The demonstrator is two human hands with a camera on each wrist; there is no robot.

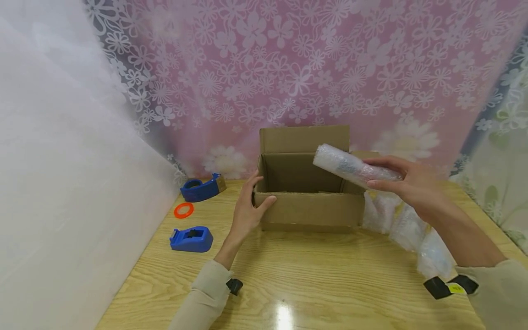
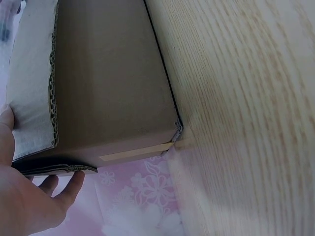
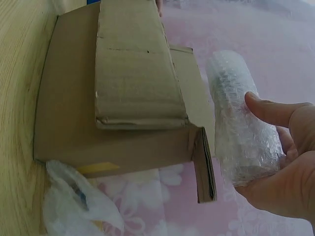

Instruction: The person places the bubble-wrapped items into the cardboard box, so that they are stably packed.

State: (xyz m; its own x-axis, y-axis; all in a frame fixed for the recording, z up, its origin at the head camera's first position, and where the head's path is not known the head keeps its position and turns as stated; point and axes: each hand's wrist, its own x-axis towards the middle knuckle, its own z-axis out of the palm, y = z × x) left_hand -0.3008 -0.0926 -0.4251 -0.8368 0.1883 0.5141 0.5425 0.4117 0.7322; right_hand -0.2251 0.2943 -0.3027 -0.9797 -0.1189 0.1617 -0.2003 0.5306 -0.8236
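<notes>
- Bubble-wrapped bundle [image 1: 354, 167]: a roll-shaped item already fully wrapped, held in the air above the right end of the cardboard box [image 1: 307, 208], tilted, with its far end over the opening. Judging from that, wrapping looks done and the bundle is not yet inside.
- Right hand [image 1: 408, 181]: fingers and thumb curled round the near end of the bundle, as the right wrist view also shows.
- Box: open, flaps up, standing on the wooden table [image 1: 313, 279]; the part of its inside that shows looks empty. Flaps are unfolded and no fresh tape shows across the top, so closing and sealing appear to be left.
- Left hand [image 1: 247, 211]: fingers relaxed and straight, resting against the box's left front corner, thumb on the front wall, steadying it.
- Loose bubble wrap [image 1: 406, 229]: lying just beside the box's right side.
- Two blue tape dispensers [image 1: 191, 239], an orange ring [image 1: 184, 210] between them, well to the left, untouched.
</notes>
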